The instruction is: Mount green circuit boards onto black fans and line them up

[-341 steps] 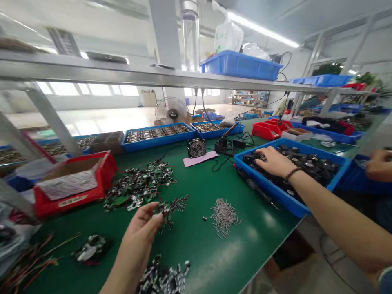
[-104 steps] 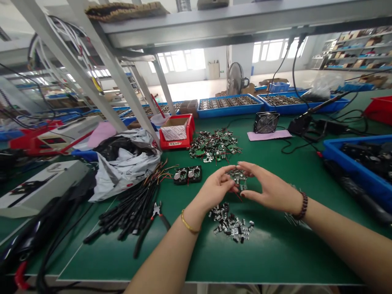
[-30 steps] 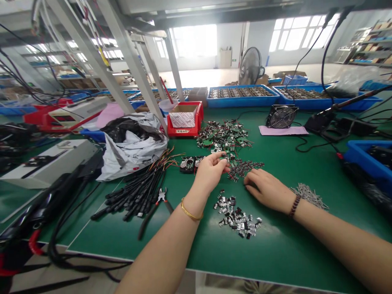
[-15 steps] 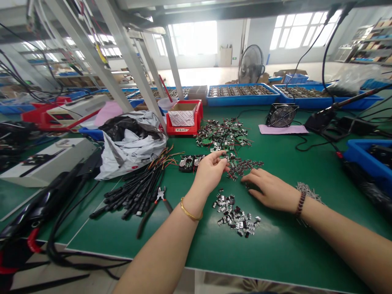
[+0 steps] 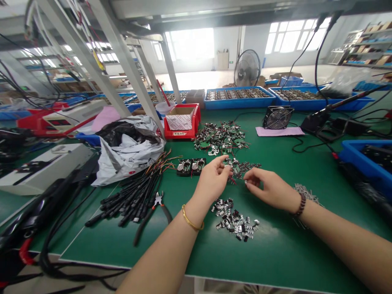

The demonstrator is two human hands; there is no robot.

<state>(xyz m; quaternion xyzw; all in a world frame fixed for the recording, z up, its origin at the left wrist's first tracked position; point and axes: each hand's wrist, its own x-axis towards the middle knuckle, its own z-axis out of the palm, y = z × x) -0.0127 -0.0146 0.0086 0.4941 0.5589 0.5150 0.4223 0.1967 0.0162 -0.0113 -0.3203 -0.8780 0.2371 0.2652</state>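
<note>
My left hand [image 5: 216,177] is over the middle of the green bench, thumb and fingers closed in a pinch. Whatever it holds is too small to make out. Beyond its fingertips lies a heap of tiny components with metal legs [image 5: 248,167]. To its right, my right hand [image 5: 271,188] has thumb and forefinger together, with a small bright speck at the tips that I cannot name. Nearer me is a loose pile of black-and-silver components [image 5: 235,220]. Two black housings with boards [image 5: 191,166] lie left of my left hand. Small circuit boards with wires [image 5: 220,136] are heaped farther back.
Black cables with bare wire ends [image 5: 131,200] and cutting pliers [image 5: 157,200] lie left. A red bin [image 5: 196,130] and plastic bag [image 5: 122,163] stand behind. Right are metal pins [image 5: 306,194], a small fan [image 5: 277,117] and a blue tray [image 5: 352,163].
My right thumb and forefinger have come together from a more spread pose near the component heap. My left hand stays pinched in nearly the same place. The whole view has shifted slightly.
</note>
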